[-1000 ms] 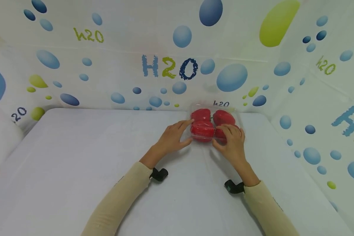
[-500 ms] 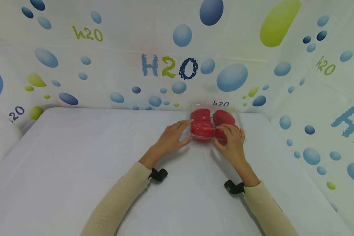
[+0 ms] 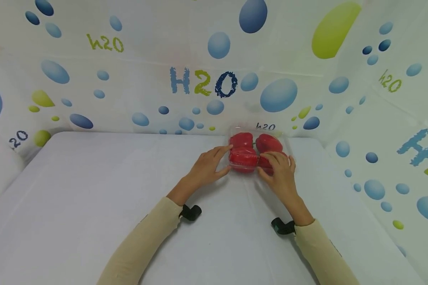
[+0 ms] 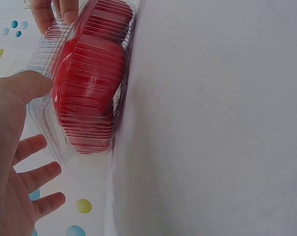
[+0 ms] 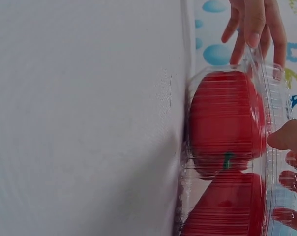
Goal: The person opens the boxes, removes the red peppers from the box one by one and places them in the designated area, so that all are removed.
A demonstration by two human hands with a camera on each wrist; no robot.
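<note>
A clear plastic clamshell box (image 3: 288,141) lies at the back right of the white table, with several red bell peppers (image 3: 243,159) inside. My left hand (image 3: 207,166) is at its front left corner, thumb at the rim and the other fingers spread along the side. In the left wrist view that thumb (image 4: 38,84) meets the ribbed edge of the plastic. My right hand (image 3: 281,174) bends over the front right part, thumb at the front rim and fingers on the lid. A green stem (image 5: 228,160) shows through the ribbed wall in the right wrist view.
The white table (image 3: 110,206) stretches left and forward of the box. A white backdrop (image 3: 146,87) with blue and green drops and H2O lettering rises right behind it. Black wrist cameras (image 3: 192,213) stick out from both beige sleeves.
The head view has shifted slightly. Both hands and the box keep their places.
</note>
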